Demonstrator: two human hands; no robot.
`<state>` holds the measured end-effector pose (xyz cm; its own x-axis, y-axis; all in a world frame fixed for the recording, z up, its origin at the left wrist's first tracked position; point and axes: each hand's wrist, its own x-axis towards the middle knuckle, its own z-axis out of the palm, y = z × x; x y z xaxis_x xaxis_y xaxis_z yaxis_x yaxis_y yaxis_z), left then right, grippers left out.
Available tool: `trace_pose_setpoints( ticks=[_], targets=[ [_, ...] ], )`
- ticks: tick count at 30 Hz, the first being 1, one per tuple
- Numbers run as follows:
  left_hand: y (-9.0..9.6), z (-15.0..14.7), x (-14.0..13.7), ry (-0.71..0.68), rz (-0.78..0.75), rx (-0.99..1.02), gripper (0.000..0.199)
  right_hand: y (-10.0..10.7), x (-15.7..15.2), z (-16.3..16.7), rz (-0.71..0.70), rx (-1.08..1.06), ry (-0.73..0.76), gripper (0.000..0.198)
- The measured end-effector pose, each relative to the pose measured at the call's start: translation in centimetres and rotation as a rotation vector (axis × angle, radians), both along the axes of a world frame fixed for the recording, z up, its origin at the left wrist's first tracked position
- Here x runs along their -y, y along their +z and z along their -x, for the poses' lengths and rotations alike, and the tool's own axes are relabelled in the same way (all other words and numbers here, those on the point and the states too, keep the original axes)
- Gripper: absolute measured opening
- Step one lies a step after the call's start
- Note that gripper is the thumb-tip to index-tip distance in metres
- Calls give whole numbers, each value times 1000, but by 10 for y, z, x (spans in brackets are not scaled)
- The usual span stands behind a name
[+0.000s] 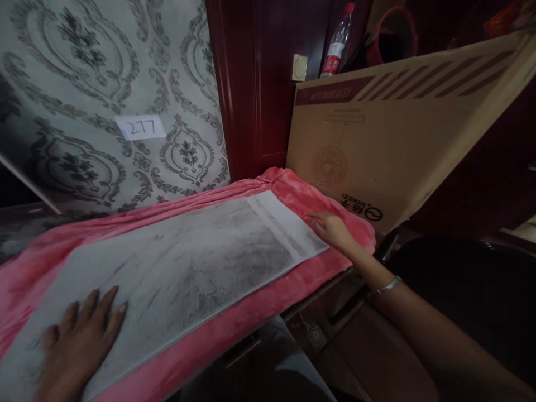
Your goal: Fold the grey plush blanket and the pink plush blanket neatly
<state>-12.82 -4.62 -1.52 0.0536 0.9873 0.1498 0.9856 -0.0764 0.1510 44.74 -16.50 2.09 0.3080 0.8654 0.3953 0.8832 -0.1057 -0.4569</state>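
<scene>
And there's the grey sheet (180,257), flat on the pink blanket (299,285), with the left hand (81,335) spread open on it near the blanket's left end! Over at the blanket's right end, the right hand (330,228) is half-curled by the sheet's pale edge; whether it's pinching anything, I can't tell in this dimness. Looks light, thin, bendable: take it by two corners.

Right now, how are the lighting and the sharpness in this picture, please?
Head view: dim light, with the black smooth surface at lower right nearly lost in darkness; head view: the grey rectangular sheet shows no strong glare, and the right hand looks slightly soft at the fingers; head view: the brown cardboard box seems stretched toward the right edge, probably lens distortion.
</scene>
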Motion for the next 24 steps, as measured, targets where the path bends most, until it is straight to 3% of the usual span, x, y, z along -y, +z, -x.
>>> trace_pose_setpoints(
  ticks=[3, 6, 9, 11, 15, 19, 24],
  targets=[
    [9, -7, 6, 28, 6, -97, 69, -12, -28, 37, -12, 94, 130, 59],
    [13, -12, 11, 37, 5, -153, 69, -43, -41, 63, 148, 200, 236, 68],
    [9, -11, 11, 39, -11, -181, 69, -68, -41, 67, 291, 266, 240, 70],
    [6, -9, 9, 35, -12, -205, 68, -70, -40, 64, 340, 283, 229, 73],
    [4, -11, 7, 42, 18, -263, 65, -48, -49, 66, 446, 219, 185, 72],
    [14, -23, 22, 67, 92, -244, 61, -45, -60, 75, 362, 256, 69, 67],
    [17, -19, 43, 114, 142, -184, 63, -100, -64, 57, 316, 361, 81, 68]
  ],
)
